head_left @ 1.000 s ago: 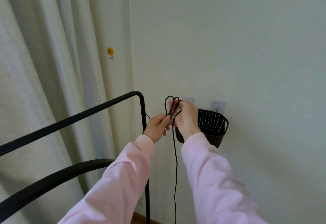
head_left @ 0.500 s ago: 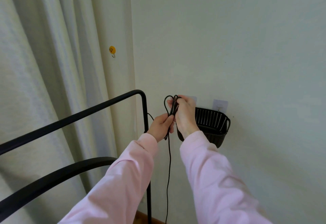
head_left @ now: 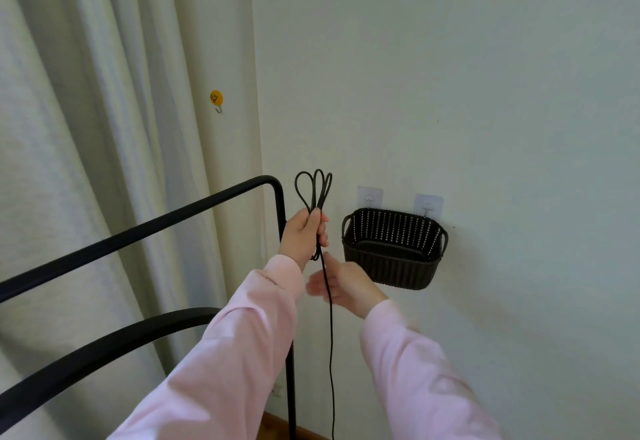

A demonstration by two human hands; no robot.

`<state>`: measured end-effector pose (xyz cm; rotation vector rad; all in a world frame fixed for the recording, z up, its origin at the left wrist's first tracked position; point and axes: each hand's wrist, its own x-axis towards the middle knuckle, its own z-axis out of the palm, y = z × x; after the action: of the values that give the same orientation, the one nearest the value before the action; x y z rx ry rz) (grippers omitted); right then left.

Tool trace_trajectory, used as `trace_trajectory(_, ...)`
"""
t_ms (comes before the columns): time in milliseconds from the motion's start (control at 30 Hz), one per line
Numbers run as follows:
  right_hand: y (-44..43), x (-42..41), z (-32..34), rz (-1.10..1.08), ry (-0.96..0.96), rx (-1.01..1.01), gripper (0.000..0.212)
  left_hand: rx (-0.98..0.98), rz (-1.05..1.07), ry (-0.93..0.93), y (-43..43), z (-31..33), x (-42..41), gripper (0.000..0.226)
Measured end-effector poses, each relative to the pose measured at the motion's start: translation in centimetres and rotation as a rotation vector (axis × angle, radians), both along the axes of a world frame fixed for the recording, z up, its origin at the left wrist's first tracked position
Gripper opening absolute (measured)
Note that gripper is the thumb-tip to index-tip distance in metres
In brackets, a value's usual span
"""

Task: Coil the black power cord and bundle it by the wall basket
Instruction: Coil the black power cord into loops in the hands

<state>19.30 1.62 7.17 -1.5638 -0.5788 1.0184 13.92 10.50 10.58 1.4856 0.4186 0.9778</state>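
My left hand (head_left: pixel 304 235) grips the black power cord (head_left: pixel 313 190), whose loops stick up above the fist like petals. From under the fist the cord hangs straight down and leaves the bottom of the frame. My right hand (head_left: pixel 343 283) is lower, just right of the hanging strand, with its fingers apart and blurred; it holds nothing. The dark woven wall basket (head_left: pixel 394 249) hangs on two clear adhesive hooks to the right of both hands, and looks empty.
A black metal rack frame (head_left: pixel 194 207) runs from the left to a post beside my left hand. Pale curtains (head_left: pixel 86 162) hang at the left. A yellow smiley hook (head_left: pixel 216 98) is stuck up on the wall. A strip of wooden floor shows at the bottom.
My right hand has let go of the loops and dropped down beside the hanging cord. My left hand has risen and now holds the loops alone. The basket is fully uncovered.
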Motion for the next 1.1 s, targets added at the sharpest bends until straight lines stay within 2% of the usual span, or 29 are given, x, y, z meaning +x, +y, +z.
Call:
trace_trajectory(167, -0.3, 0.1, -2.1, -0.066, -0.031, -0.152, 0.050, -0.049, 0.063, 0.002, 0.9, 0.5, -0.5, 0.031)
trace_trajectory(300, -0.2, 0.5, -2.3, -0.190, -0.121, -0.175, 0.036, -0.070, 0.090, 0.036, 0.9, 0.6, -0.9, 0.031)
trace_trajectory(367, -0.1, 0.7, -2.1, -0.226, -0.211, -0.139, 0.033, -0.057, 0.081, 0.064, 0.8, 0.7, -1.0, 0.031)
trace_trajectory(533, -0.2, 1.0, -1.3, -0.283, -0.372, -0.019, 0.041, 0.110, 0.114, 0.209, 0.6, 0.9, -0.9, 0.030)
trace_trajectory(733, -0.1, 1.0, 0.8, -0.314, -0.373, 0.119, 0.037, 0.195, 0.052, 0.305, 0.1, -0.1, -0.8, 0.032)
trace_trajectory(1100, -0.5, 0.8, 3.2, -0.251, -0.341, 0.244, 0.029, 0.173, 0.013, 0.305, -0.1, -0.6, -0.6, 0.033)
